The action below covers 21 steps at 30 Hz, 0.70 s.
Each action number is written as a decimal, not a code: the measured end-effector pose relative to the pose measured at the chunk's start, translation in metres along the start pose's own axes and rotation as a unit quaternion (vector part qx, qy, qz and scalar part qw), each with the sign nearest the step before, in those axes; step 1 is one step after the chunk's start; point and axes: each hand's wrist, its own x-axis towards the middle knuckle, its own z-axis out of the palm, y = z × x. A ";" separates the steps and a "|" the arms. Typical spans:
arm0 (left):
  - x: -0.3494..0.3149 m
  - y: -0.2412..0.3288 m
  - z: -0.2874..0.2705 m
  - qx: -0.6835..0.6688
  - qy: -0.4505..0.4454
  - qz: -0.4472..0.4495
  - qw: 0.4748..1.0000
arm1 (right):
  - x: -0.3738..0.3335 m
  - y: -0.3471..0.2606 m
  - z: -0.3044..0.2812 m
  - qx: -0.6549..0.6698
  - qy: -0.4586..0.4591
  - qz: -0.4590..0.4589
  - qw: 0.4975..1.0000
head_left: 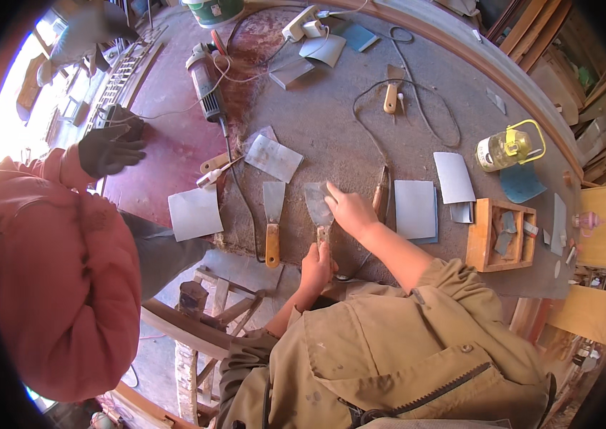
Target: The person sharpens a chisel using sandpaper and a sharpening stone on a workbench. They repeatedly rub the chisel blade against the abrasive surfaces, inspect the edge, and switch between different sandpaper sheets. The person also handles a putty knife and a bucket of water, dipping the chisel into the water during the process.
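My left hand [316,269] is closed round the wooden handle of a putty knife [316,200], whose wide metal blade points away from me over the table's near edge. My right hand [353,212] is at the right edge of that blade, index fingertip on the metal and the other fingers curled. A second putty knife [272,243] with a worn wooden handle lies to the left. Just beyond my right hand rests a slim wooden-handled tool [379,191] with a cord. Pale sandpaper sheets [414,209] lie to the right.
A wooden box [485,236] with scraps and a yellow-lidded jar [504,149] stand right. A corded power tool [205,84], a power strip [301,25] and another scraper [391,96] lie farther off. At left is a person in a red jacket [60,279] with a dark glove [110,151].
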 end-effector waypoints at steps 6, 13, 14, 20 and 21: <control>0.006 -0.009 -0.001 0.043 0.003 0.032 0.999 | -0.024 -0.011 0.002 -0.025 -0.055 -0.062 0.996; 0.003 -0.006 -0.003 0.017 -0.002 0.021 1.000 | -0.038 -0.018 -0.013 -0.034 -0.125 -0.065 0.989; 0.003 -0.008 -0.002 0.010 -0.001 0.023 1.000 | -0.025 -0.022 -0.009 -0.031 -0.120 -0.059 0.991; 0.004 -0.010 -0.002 0.016 0.002 0.024 1.000 | 0.005 -0.002 -0.007 0.048 0.014 0.017 0.999; 0.002 -0.007 -0.003 0.016 -0.001 0.026 1.000 | 0.005 0.002 -0.018 0.019 -0.002 0.031 0.999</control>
